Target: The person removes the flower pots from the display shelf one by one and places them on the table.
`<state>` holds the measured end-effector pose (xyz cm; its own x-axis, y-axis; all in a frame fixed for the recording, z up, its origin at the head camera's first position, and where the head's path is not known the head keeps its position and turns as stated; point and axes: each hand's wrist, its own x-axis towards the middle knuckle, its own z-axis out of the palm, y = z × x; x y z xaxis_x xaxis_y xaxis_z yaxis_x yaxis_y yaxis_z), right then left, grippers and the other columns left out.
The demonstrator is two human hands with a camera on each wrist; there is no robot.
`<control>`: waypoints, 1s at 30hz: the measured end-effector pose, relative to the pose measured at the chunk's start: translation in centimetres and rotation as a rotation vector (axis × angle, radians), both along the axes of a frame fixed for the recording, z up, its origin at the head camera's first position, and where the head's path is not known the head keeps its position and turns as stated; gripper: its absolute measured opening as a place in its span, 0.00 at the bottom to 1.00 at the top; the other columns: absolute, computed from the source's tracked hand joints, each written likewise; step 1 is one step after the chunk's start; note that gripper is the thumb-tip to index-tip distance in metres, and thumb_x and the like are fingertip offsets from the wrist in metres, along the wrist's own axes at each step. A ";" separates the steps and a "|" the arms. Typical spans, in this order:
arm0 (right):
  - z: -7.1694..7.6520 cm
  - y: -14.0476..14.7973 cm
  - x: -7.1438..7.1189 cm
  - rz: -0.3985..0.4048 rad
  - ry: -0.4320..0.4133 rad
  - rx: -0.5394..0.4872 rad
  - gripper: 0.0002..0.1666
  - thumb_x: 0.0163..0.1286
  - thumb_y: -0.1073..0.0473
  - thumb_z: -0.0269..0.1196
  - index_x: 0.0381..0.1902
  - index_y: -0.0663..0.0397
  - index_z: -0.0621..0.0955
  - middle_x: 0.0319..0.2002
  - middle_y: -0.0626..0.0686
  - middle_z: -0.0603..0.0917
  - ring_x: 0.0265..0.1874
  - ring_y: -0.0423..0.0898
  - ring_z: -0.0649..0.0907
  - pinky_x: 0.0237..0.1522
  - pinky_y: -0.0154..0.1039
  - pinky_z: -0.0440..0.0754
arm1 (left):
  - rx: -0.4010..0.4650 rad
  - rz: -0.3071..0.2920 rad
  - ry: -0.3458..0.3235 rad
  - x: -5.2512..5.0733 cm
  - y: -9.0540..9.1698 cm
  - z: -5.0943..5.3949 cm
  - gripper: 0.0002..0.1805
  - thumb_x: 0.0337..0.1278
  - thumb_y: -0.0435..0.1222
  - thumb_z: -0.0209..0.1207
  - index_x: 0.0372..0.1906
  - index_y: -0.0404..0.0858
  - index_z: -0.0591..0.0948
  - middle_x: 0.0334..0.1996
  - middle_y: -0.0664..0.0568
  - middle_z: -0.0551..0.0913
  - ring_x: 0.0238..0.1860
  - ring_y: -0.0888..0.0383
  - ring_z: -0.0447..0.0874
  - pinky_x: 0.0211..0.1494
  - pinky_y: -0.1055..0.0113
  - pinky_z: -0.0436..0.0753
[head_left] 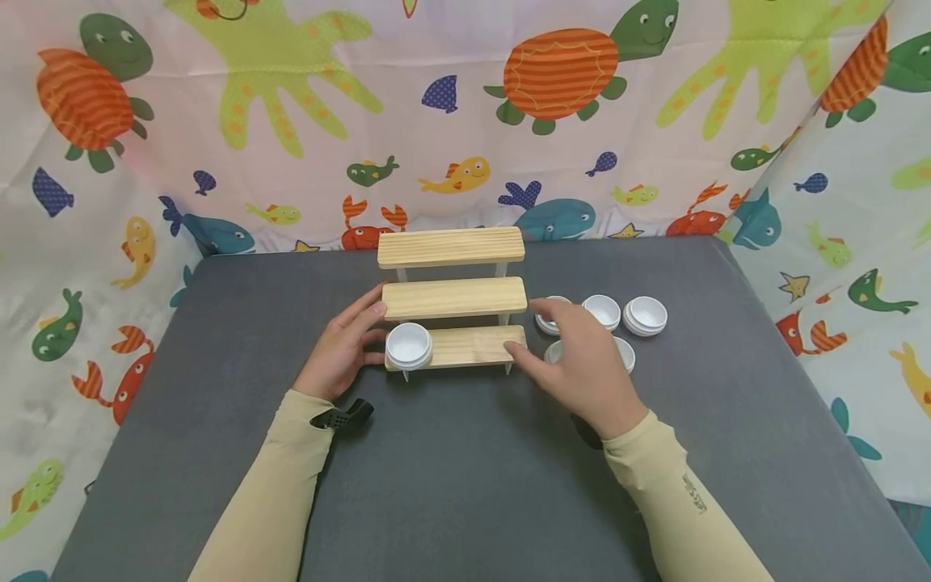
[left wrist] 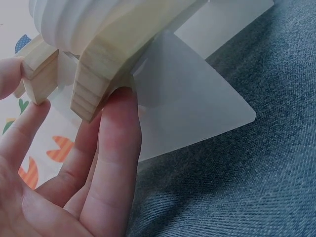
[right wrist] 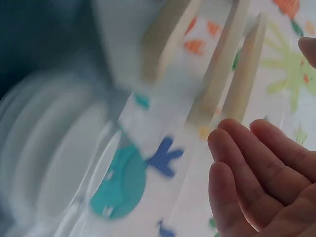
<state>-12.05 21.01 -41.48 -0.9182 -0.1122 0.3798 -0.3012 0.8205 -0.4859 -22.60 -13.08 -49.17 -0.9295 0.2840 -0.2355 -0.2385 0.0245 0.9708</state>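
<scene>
A three-step wooden display stand (head_left: 454,299) with translucent supports stands on the grey table. A short stack of white bowls (head_left: 409,346) sits on the left end of its lowest step. My left hand (head_left: 336,356) holds the stand's left side; in the left wrist view, thumb and forefinger pinch the end of one board (left wrist: 42,84) and other fingers touch the underside of the board with the bowls. Beside the stand's right end is my right hand (head_left: 592,372), fingers extended and nothing held. In the right wrist view those fingers (right wrist: 266,173) appear apart from the boards.
Several more stacks of white bowls (head_left: 646,315) stand right of the stand, some partly hidden behind my right hand. A curtain (head_left: 305,194) printed with sea animals hangs behind and along the sides of the table (head_left: 451,485).
</scene>
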 end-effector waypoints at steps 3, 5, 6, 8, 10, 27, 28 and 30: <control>0.2 -2.2 -0.6 0.057 -0.013 0.004 0.39 0.67 0.39 0.77 0.65 0.59 0.83 0.57 0.57 0.90 0.56 0.56 0.88 0.61 0.55 0.86 | 0.014 -0.007 0.003 -0.1 0.1 0.0 0.33 0.77 0.59 0.61 0.81 0.67 0.69 0.72 0.46 0.77 0.55 0.52 0.87 0.45 0.56 0.92; 0.2 -3.6 -0.8 0.081 -0.033 0.009 0.39 0.67 0.37 0.76 0.66 0.57 0.83 0.58 0.56 0.90 0.58 0.55 0.88 0.63 0.54 0.86 | 0.021 -0.011 0.004 0.0 0.1 0.0 0.33 0.77 0.59 0.61 0.82 0.66 0.69 0.71 0.45 0.78 0.54 0.52 0.87 0.44 0.56 0.92; 0.2 -4.3 -0.9 0.091 -0.045 0.011 0.39 0.67 0.37 0.76 0.66 0.56 0.83 0.58 0.55 0.89 0.59 0.54 0.88 0.64 0.54 0.85 | 0.022 -0.011 0.003 0.0 0.1 0.1 0.33 0.78 0.59 0.61 0.82 0.66 0.69 0.71 0.45 0.78 0.54 0.52 0.87 0.44 0.56 0.92; 0.1 -5.5 -1.1 0.116 -0.059 0.011 0.39 0.68 0.37 0.76 0.65 0.56 0.83 0.58 0.54 0.89 0.59 0.53 0.88 0.64 0.53 0.86 | 0.024 -0.011 0.002 0.1 0.1 0.1 0.32 0.78 0.58 0.60 0.82 0.66 0.69 0.71 0.45 0.78 0.53 0.53 0.88 0.43 0.56 0.92; -0.1 -6.6 -1.3 0.139 -0.067 0.009 0.38 0.67 0.37 0.76 0.65 0.55 0.83 0.58 0.54 0.89 0.58 0.52 0.88 0.62 0.52 0.87 | 0.023 -0.010 0.003 0.2 0.1 0.1 0.32 0.79 0.58 0.60 0.82 0.65 0.69 0.70 0.45 0.78 0.53 0.53 0.88 0.43 0.57 0.92; -2.2 -10.4 -2.4 0.221 -0.030 0.011 0.39 0.66 0.38 0.78 0.67 0.53 0.82 0.58 0.53 0.89 0.56 0.49 0.87 0.60 0.50 0.87 | 0.028 -0.027 0.016 0.3 0.0 0.4 0.32 0.79 0.59 0.59 0.82 0.66 0.69 0.73 0.47 0.77 0.55 0.53 0.88 0.45 0.56 0.93; -2.3 -10.5 -2.4 0.221 -0.027 0.004 0.40 0.66 0.39 0.78 0.68 0.53 0.82 0.59 0.53 0.89 0.58 0.49 0.87 0.61 0.50 0.87 | 0.028 -0.028 0.014 0.3 0.0 0.4 0.32 0.79 0.59 0.59 0.82 0.66 0.69 0.73 0.47 0.77 0.55 0.53 0.88 0.45 0.56 0.93; -2.3 -10.6 -2.5 0.223 -0.026 -0.007 0.40 0.66 0.39 0.78 0.69 0.52 0.81 0.59 0.52 0.88 0.59 0.50 0.87 0.62 0.50 0.87 | 0.026 -0.026 0.013 0.3 0.0 0.4 0.32 0.79 0.59 0.59 0.82 0.67 0.69 0.74 0.47 0.77 0.55 0.53 0.87 0.45 0.56 0.93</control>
